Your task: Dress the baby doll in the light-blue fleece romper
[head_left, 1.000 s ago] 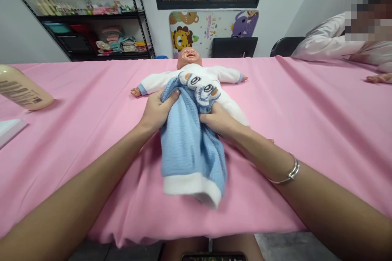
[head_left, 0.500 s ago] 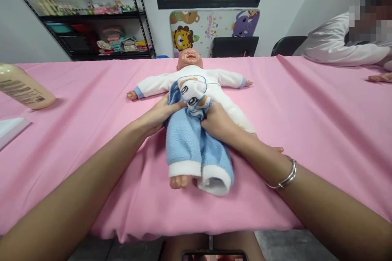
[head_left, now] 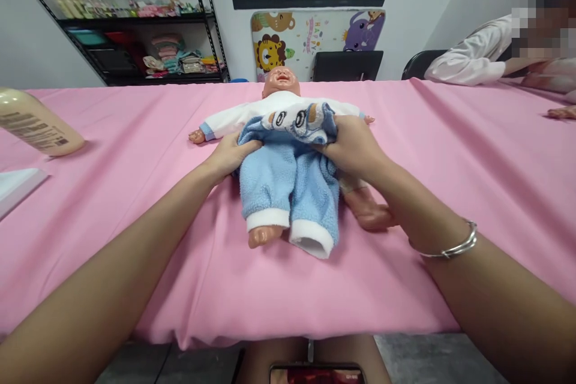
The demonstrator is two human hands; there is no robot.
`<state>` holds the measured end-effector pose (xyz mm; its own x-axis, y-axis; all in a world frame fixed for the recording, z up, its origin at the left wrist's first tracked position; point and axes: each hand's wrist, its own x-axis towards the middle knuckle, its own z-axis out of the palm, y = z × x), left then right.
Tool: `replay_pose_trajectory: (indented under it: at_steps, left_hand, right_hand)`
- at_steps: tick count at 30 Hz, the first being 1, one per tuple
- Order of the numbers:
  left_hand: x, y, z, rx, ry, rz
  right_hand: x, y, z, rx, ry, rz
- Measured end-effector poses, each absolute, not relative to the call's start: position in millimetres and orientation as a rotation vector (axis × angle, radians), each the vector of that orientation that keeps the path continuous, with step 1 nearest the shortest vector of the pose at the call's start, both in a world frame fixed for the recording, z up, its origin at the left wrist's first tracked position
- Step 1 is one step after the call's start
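A baby doll (head_left: 283, 82) in a white top lies on its back, head away from me and arms spread. Blue fleece trousers (head_left: 267, 174) with white cuffs cover one of its legs, whose foot pokes out of the left cuff. The right trouser leg hangs hollow, and the doll's other bare foot (head_left: 371, 210) lies outside it, to the right. My left hand (head_left: 229, 156) is closed on the left side of the waistband, thumb on top. My right hand (head_left: 353, 144) grips the right side of the waistband, which is bunched and shows a cartoon face.
A lotion bottle (head_left: 38, 126) and a white box (head_left: 18, 189) lie at the left on the pink tablecloth (head_left: 135, 204). Across the table, a person in a white sleeve (head_left: 472, 60) sits at the right. Shelves (head_left: 135, 21) stand behind. A phone (head_left: 317, 375) is below the table edge.
My right hand has moved up and right, stretching the waistband wide. The trouser cuffs have risen away from me. The doll's bare foot on the right now shows more fully.
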<state>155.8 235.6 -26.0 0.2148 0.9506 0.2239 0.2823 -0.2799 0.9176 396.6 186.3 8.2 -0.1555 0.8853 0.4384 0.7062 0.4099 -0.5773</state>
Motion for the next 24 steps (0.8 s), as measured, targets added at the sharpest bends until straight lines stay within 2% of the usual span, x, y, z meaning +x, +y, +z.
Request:
replay_pose_trajectory:
  at_steps: [2, 6, 8, 21, 24]
  left_hand:
    - [151.8, 240.9, -28.3, 1.792, 1.192, 1.127]
    - [147.1, 244.9, -28.9, 1.87, 1.211, 1.117]
    - [146.1, 245.1, -28.6, 1.878, 1.241, 1.092]
    - [145.0, 246.3, -31.0, 2.038, 1.398, 1.176]
    - [150.5, 227.1, -16.9, 2.222, 1.612, 1.425]
  right_hand:
    - [409.0, 190.4, 11.2, -1.361, -1.95, 0.453]
    - [421.1, 196.3, 2.3, -1.202, -1.812, 0.963]
    - [417.5, 197.9, -5.6, -1.15, -1.713, 1.036]
    - [390.4, 192.3, -16.4, -1.166, -1.68, 0.72]
    - [381.8, 182.9, -7.0, -1.127, -1.68, 0.593]
